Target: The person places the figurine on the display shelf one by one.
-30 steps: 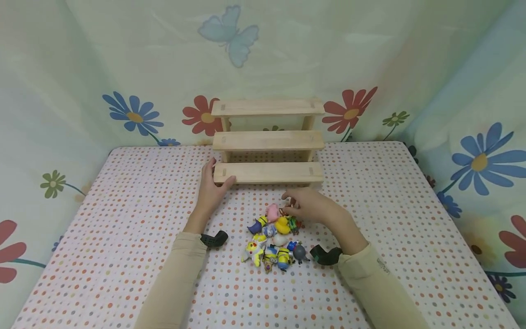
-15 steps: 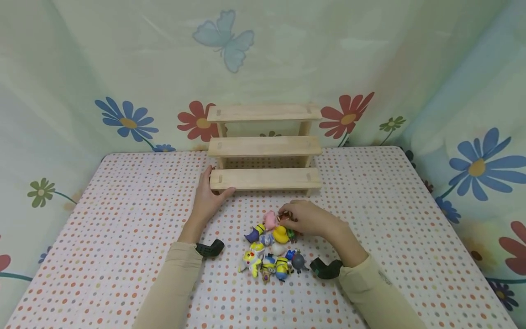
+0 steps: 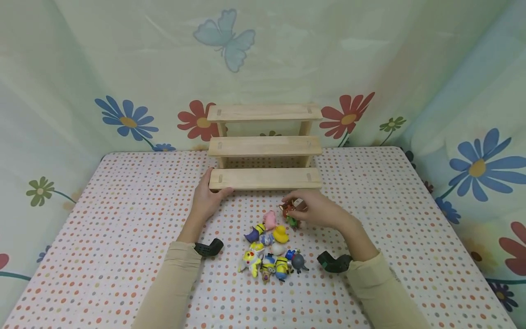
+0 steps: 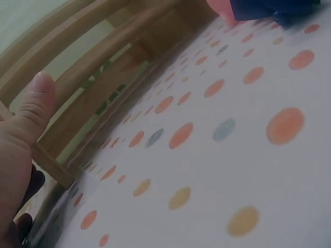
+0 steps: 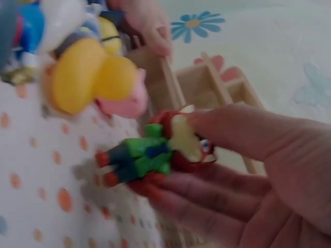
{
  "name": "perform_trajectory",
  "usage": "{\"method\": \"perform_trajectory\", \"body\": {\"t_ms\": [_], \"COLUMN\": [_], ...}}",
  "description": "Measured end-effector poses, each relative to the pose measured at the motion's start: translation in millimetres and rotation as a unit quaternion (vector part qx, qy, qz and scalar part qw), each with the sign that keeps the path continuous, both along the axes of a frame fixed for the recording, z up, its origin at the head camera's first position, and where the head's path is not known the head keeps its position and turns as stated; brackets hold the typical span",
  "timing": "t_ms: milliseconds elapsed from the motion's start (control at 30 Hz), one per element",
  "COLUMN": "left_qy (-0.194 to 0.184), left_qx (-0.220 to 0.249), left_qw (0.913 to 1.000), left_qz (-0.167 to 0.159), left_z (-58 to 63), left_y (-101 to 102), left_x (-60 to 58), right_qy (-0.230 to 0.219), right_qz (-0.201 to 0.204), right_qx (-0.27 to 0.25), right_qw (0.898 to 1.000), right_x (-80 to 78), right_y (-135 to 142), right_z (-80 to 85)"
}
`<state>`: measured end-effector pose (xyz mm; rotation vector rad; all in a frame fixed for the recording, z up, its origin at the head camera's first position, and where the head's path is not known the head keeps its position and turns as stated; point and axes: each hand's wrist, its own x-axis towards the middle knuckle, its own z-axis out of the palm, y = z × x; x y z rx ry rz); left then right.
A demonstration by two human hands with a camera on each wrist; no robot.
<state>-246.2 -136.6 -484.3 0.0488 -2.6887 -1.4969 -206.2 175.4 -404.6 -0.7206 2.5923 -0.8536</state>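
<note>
In the head view, a three-tier wooden shelf (image 3: 265, 178) stands at the far side of the table. My left hand (image 3: 206, 199) grips the left end of its lowest tier, thumb at the front edge. My right hand (image 3: 322, 209) pinches a small fox figurine (image 3: 289, 209) just above the table, in front of the shelf. The right wrist view shows this fox figurine (image 5: 147, 156) tilted on its side, in a green shirt and dark trousers, its reddish head between thumb and fingers. Nearest to it are a yellow duck (image 3: 281, 234) and a pink pig (image 3: 270, 220).
Several more toy figures lie in a cluster toward me, among them a yellow-and-blue minion (image 3: 281, 268), a yellow-and-white figure (image 3: 251, 259) and a grey round one (image 3: 298, 262). A dotted cloth covers the table (image 3: 135, 219). Flowered curtain (image 3: 279, 59) hangs behind the shelf.
My right hand has closed on the fox figurine, lifted it from the cluster and moved slightly right and away from me. My left hand stays on the shelf.
</note>
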Motion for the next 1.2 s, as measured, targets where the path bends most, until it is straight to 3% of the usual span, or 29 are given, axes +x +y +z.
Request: {"method": "perform_trajectory", "body": {"t_ms": [133,267,433,533,667,833,1200], "left_qy": [0.01,0.007,0.003,0.002,0.001,-0.006,-0.008], "left_qx": [-0.004,0.001,0.006,0.011,0.012,0.009,0.012], "left_qw": [0.9999,0.9999,0.9999,0.9999,0.9999,0.9999,0.9999], "left_qz": [-0.01,-0.01,-0.008,-0.009,-0.011,-0.007,-0.007], "left_z": [0.6,1.0,1.3,1.5,2.5,3.0,4.2], "left_y": [-1,-1,-1,-1,0,0,0], "left_x": [-0.6,-0.8,-0.8,-0.7,0.4,2.0,1.7], "right_qy": [0.021,0.057,0.126,0.149,0.169,0.187,0.197], "right_qz": [-0.041,-0.107,-0.216,-0.261,-0.291,-0.321,-0.341], "right_qx": [-0.068,-0.126,-0.156,-0.184,-0.214,-0.209,-0.201], "right_qw": [0.997,0.985,0.956,0.936,0.917,0.904,0.897], "right_x": [-5.3,-11.2,-17.3,-21.3,-27.7,-34.9,-47.0], "right_y": [13,24,29,28,26,24,23], "right_z": [4.9,5.1,-1.1,-6.2,-11.0,-13.7,-15.9]}}
